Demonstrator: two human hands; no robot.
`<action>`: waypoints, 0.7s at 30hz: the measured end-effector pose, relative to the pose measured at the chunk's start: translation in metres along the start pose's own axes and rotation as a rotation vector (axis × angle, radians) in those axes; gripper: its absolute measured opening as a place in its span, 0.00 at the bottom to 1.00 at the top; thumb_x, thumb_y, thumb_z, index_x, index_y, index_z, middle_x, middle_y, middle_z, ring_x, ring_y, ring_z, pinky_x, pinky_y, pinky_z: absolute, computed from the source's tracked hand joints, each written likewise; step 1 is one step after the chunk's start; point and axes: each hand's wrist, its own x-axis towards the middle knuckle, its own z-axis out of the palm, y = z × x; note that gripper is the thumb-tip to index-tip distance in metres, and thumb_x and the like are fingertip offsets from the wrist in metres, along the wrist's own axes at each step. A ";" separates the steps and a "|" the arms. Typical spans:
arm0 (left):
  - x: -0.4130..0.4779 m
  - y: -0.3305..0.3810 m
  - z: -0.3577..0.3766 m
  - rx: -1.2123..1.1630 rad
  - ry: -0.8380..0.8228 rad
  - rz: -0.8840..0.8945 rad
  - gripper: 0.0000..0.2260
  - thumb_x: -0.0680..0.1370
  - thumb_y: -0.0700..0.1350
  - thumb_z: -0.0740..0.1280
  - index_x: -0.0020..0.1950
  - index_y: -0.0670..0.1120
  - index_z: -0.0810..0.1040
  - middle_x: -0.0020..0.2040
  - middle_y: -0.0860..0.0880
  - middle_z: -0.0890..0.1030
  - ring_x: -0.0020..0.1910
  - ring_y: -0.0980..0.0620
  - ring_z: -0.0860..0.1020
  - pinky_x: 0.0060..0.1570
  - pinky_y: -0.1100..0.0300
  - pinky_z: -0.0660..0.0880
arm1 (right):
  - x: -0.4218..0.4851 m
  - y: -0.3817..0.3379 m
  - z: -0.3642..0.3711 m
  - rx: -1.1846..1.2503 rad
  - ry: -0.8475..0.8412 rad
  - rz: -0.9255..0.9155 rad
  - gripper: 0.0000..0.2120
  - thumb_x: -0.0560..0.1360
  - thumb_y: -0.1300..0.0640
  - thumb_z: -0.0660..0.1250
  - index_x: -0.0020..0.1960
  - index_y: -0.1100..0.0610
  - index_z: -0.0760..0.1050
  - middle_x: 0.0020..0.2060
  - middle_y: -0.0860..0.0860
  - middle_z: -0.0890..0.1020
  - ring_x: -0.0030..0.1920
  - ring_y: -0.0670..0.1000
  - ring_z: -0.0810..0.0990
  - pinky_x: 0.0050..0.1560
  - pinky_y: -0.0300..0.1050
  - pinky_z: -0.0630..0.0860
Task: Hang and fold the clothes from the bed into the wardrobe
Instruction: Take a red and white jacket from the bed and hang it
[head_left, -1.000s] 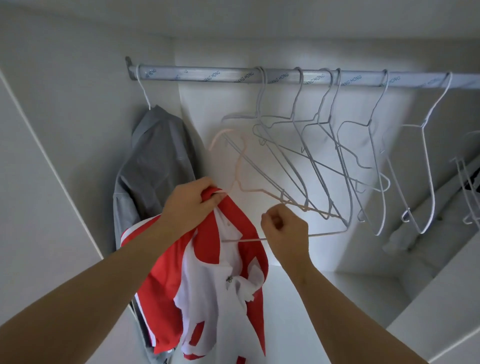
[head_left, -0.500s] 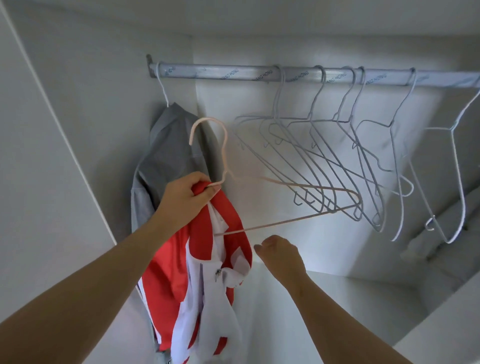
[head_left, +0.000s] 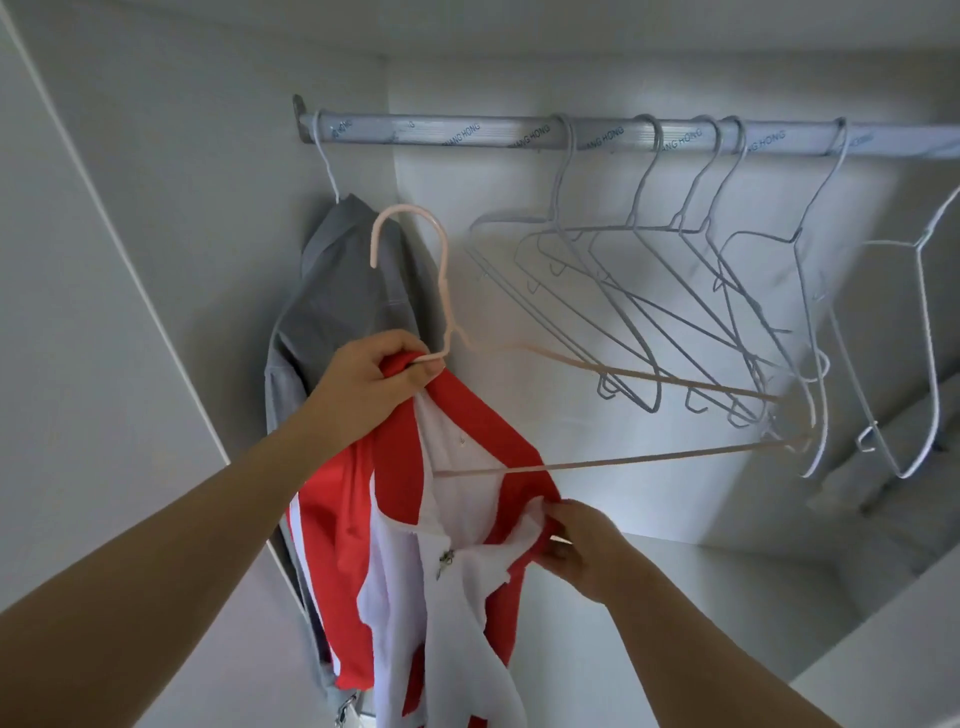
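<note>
Change: right grip (head_left: 582, 545), off the bar of the pink hanger (head_left: 571, 462), is now pinching the jacket (head_left: 395, 452) by its loose front. The left grip (head_left: 374, 379) is clamping hanger neck and jacket shoulder below the rail (head_left: 467, 135). Second shoulder pending.

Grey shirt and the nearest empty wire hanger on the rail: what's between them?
In the head view, the pink hanger, held by the left hand, stands between grey shirt and wire hanger; the rail there is bare.
</note>
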 end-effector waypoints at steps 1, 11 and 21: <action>-0.001 -0.003 -0.001 0.000 -0.030 -0.010 0.07 0.75 0.43 0.68 0.40 0.56 0.77 0.36 0.59 0.79 0.38 0.65 0.76 0.41 0.76 0.70 | -0.001 -0.003 -0.005 0.124 0.011 0.015 0.04 0.78 0.64 0.60 0.50 0.64 0.74 0.45 0.59 0.79 0.43 0.58 0.79 0.41 0.51 0.77; -0.010 -0.020 -0.004 0.108 -0.152 -0.078 0.09 0.77 0.46 0.65 0.41 0.61 0.77 0.34 0.69 0.79 0.38 0.73 0.76 0.40 0.81 0.68 | -0.026 -0.018 -0.038 0.320 -0.034 0.065 0.06 0.72 0.63 0.60 0.37 0.61 0.72 0.27 0.57 0.77 0.27 0.55 0.78 0.31 0.46 0.78; -0.013 -0.031 -0.001 0.243 -0.085 -0.017 0.08 0.78 0.43 0.64 0.50 0.44 0.83 0.40 0.50 0.81 0.35 0.69 0.76 0.40 0.81 0.67 | -0.034 -0.028 -0.072 0.479 -0.213 0.053 0.11 0.67 0.63 0.58 0.30 0.55 0.75 0.31 0.55 0.79 0.34 0.56 0.79 0.46 0.54 0.75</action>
